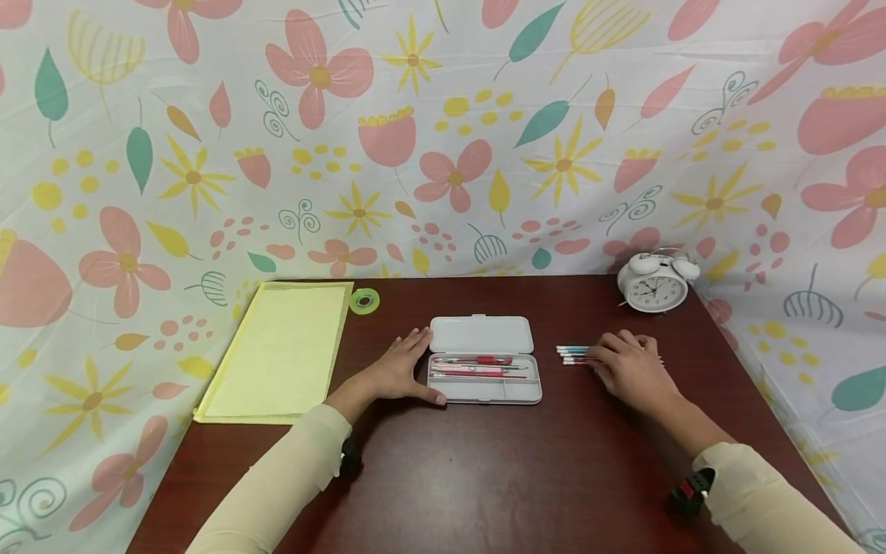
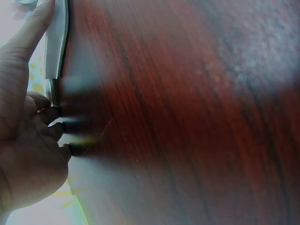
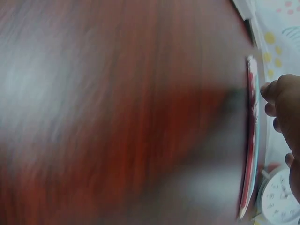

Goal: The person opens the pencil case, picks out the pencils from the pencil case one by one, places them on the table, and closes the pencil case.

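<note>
Left hand and right hand at work on a dark wooden tabletop. The left forearm, in a cream sleeve, reaches forward and inward from the lower left; the left hand lies at the left end of an open pencil case. Its fingers are extended and slightly spread, pointing away from the person along the case's left side, while the thumb stretches sideways to the front left corner. The left wrist view shows the same straight thumb alongside the case. The fingers are not closed round it.

The right forearm slants inward from the lower right, with a dark wrist device at the cuff. The right hand is palm down above a small bundle of pencils, its fingers loosely bent, gripping nothing. The pencils lie side by side to the right of the case, their left ends projecting beyond the fingers. The right wrist view places the fingertips just beside the bundle; whether they touch it cannot be told.

The lid is folded back; a red pen and other slim writing tools lie in the long rear compartment. Behind the right hand stands a white alarm clock; at the left lies a yellow folder, with a green tape roll just beside it.
</note>
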